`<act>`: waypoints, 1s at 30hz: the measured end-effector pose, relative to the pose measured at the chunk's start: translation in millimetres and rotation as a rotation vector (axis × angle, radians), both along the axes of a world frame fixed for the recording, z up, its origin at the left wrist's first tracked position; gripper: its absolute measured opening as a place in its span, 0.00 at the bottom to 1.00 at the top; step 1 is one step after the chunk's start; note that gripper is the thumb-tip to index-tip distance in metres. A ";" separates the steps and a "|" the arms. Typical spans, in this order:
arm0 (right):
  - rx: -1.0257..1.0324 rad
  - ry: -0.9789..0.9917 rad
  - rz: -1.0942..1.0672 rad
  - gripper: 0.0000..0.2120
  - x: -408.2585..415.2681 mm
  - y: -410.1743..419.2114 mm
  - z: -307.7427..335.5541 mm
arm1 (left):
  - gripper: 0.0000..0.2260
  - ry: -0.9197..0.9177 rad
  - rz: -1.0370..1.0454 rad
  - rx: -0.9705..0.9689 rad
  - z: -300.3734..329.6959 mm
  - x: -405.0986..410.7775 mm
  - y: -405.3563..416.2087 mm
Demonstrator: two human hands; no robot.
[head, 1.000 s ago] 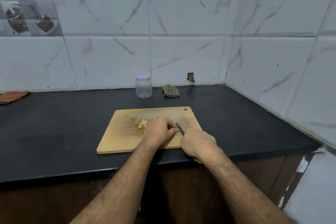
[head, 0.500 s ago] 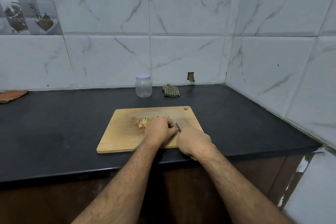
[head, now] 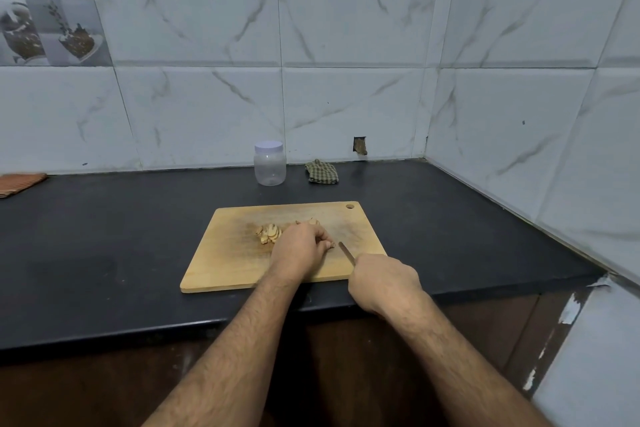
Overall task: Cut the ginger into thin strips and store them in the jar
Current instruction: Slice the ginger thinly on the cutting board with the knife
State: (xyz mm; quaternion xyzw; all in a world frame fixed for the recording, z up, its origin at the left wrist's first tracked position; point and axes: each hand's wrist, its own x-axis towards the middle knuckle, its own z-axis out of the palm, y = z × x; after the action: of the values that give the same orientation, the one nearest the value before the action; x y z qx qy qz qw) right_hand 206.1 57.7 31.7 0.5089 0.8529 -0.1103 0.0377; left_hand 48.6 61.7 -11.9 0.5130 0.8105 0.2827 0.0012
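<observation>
A rectangular pale wooden cutting board (head: 235, 253) is laid on the black stone worktop (head: 104, 253), near its front edge. On the middle of the board a small heap of pale sliced ginger (head: 267, 234) is seen, and a further piece of ginger is covered by the left hand (head: 300, 251), whose fingers (head: 325, 239) are curled down over it; only small tips of it show beyond the knuckles. To the right of that hand, a thin knife with a dark blade (head: 346, 253) is gripped by the right hand (head: 384, 282), the fingers being wrapped round the handle, which is hidden. The blade is pointed toward the left hand and lies just beside its fingertips; whether it touches the ginger cannot be told. Behind the board, against the white marbled wall tiles (head: 346, 28), a clear plastic jar with a white screw lid (head: 269, 163) stands upright, its lid on. Just to its right a crumpled green checked cloth (head: 322, 172) is placed. At the far left edge a folded orange-brown cloth (head: 19, 182) is seen.
</observation>
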 end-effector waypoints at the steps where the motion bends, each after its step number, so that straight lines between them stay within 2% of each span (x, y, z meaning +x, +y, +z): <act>1: 0.005 0.002 -0.014 0.15 0.9 1.1 0.3 | 0.05 0.003 -0.002 0.000 -0.1 -0.1 -0.1; 4: 0.020 0.024 -0.058 0.17 3.9 6.3 4.4 | 0.06 0.008 -0.015 0.006 0.0 0.8 -1.3; 11: -0.028 0.100 -0.044 0.09 2.2 7.3 1.3 | 0.10 0.044 -0.031 0.006 3.0 3.3 -3.9; 15: -0.079 0.159 -0.104 0.09 4.4 15.1 4.8 | 0.10 0.040 -0.022 0.001 2.2 3.6 -3.8; 23: -0.019 0.210 -0.021 0.09 1.3 12.6 -3.1 | 0.08 -0.030 0.009 0.028 1.9 2.2 -3.4; 30: -0.002 0.213 0.030 0.08 -3.7 10.1 -8.5 | 0.09 -0.121 0.115 0.203 1.3 2.4 -7.6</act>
State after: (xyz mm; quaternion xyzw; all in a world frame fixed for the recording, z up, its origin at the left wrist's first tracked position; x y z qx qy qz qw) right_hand 202.3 67.9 23.2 0.4816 0.8594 -0.1641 -0.0511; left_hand 50.9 54.1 -10.6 0.4451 0.8042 0.3934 -0.0179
